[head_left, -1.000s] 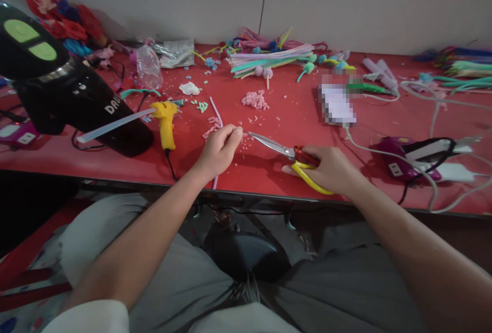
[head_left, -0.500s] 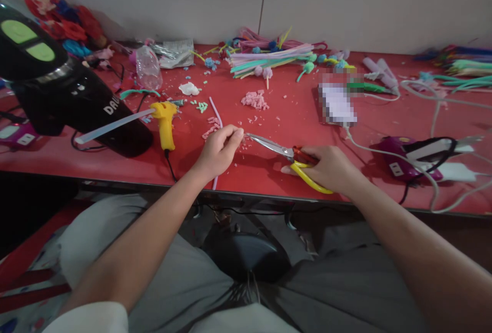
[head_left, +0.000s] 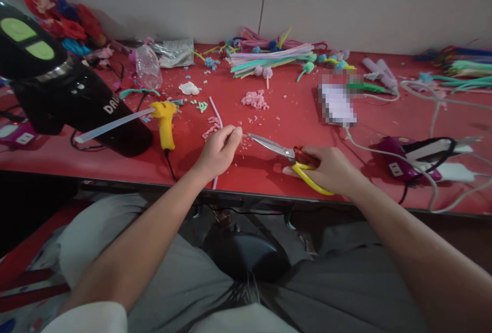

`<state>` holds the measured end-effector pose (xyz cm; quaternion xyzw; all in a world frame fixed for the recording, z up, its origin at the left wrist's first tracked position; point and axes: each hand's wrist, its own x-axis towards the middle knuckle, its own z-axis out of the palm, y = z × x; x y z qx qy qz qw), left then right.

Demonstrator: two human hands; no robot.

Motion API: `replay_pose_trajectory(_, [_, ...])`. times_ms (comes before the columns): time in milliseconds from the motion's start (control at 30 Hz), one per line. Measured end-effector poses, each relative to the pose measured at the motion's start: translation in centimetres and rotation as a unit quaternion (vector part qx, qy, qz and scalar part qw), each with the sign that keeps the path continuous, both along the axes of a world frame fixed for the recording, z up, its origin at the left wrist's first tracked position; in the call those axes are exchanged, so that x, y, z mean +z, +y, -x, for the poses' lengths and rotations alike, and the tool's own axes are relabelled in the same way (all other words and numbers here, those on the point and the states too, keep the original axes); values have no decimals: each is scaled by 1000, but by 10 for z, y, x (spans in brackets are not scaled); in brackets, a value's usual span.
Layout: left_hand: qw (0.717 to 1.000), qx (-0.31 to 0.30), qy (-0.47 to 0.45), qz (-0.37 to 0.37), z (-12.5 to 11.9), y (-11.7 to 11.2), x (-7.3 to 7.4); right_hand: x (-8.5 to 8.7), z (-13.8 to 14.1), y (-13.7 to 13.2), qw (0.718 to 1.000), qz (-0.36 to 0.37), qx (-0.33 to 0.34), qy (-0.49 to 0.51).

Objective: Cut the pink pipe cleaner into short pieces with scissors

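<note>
My left hand (head_left: pixel 223 149) is closed in a pinch, thumb against forefinger. A tiny pink bit, which looks like a piece of pipe cleaner (head_left: pixel 244 135), pokes out at its fingertips; the rest is hidden. My right hand (head_left: pixel 326 169) is wrapped round the red and yellow handles of a pair of scissors (head_left: pixel 272 146). The blades look almost closed, and their tips point left, a small gap from my left fingertips. A lilac pipe cleaner (head_left: pixel 216 110) passes under my left hand. Cut pink pieces (head_left: pixel 255 100) lie heaped beyond the hands, with green pieces (head_left: pixel 202 106) to the left.
A yellow glue gun (head_left: pixel 166 125) with a long glue stick stands left, beside a large black bottle-shaped object (head_left: pixel 88 97). Pipe cleaner bundles (head_left: pixel 269 60) lie at the back. To the right are a blurred-out device (head_left: pixel 338 103), white cables and a purple power socket (head_left: pixel 400 159).
The scissors and my right hand have shifted very slightly right, so the gap between the blade tips and my left fingertips is a little wider. My left hand has barely moved.
</note>
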<state>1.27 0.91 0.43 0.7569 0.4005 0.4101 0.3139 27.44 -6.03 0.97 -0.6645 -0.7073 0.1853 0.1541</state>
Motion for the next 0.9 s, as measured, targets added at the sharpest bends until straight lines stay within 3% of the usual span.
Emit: replay_pose_trajectory(900, [1000, -9, 3, 17, 0, 0, 1, 1, 4, 3, 999, 15, -33, -4])
